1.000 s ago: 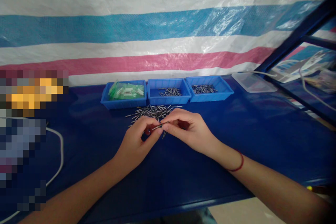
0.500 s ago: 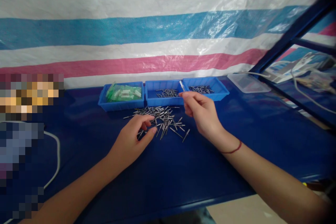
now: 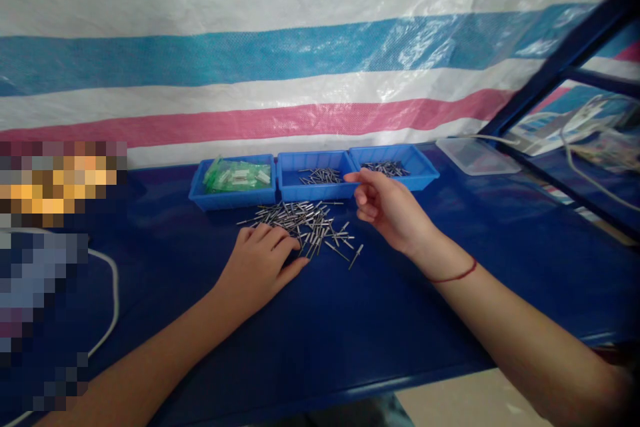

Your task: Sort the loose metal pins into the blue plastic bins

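Observation:
Loose silver blind rivets (image 3: 317,232) lie in a pile on the blue table. My left hand (image 3: 263,257) rests palm down at the pile's near left edge, fingers loosely bent and thumb apart; no rivet shows in its grasp. Just before the blue middle bin (image 3: 315,192) and the blue right bin (image 3: 423,177), my right hand (image 3: 393,210) is raised. One finger points left while the others curl loosely, and I see nothing held. More rivets (image 3: 321,177) lie in the middle bin, and other rivets (image 3: 385,168) in the right one, partly hidden by my hand.
A blue left bin (image 3: 233,200) holds green-tinted packets (image 3: 237,177). At the back right lies a clear plastic lid or tray (image 3: 477,157). A white cable (image 3: 116,293) crosses the left side of the table. A dark blue metal frame (image 3: 540,83) rises at right, before a striped sheet (image 3: 300,50).
The rivet pinched in my right hand is out of view, and that hand's fingers have loosened. My left hand has turned flatter and shifted slightly right over the pile's edge.

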`<move>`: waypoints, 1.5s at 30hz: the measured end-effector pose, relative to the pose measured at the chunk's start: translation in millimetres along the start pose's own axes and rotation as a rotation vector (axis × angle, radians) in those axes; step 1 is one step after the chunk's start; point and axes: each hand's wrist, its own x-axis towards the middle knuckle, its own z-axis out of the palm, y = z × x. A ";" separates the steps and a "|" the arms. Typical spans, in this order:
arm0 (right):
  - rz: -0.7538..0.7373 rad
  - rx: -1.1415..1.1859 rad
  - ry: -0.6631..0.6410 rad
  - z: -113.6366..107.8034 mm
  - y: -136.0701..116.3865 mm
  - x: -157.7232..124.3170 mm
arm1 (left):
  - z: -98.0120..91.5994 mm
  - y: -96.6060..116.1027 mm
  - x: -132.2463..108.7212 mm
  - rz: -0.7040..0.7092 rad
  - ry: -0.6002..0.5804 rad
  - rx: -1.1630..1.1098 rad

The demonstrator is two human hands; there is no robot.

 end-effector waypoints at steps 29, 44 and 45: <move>-0.682 -1.047 -0.492 25.1 35.0 -29.0 | -2.3 -2.9 4.0 -0.002 0.138 0.040; -0.529 -0.760 -0.443 29.4 32.8 -33.8 | -9.7 6.0 -0.7 -0.386 0.234 -0.627; -0.528 -0.762 -0.443 29.5 32.7 -34.0 | -10.1 6.4 -0.8 -0.385 0.235 -0.632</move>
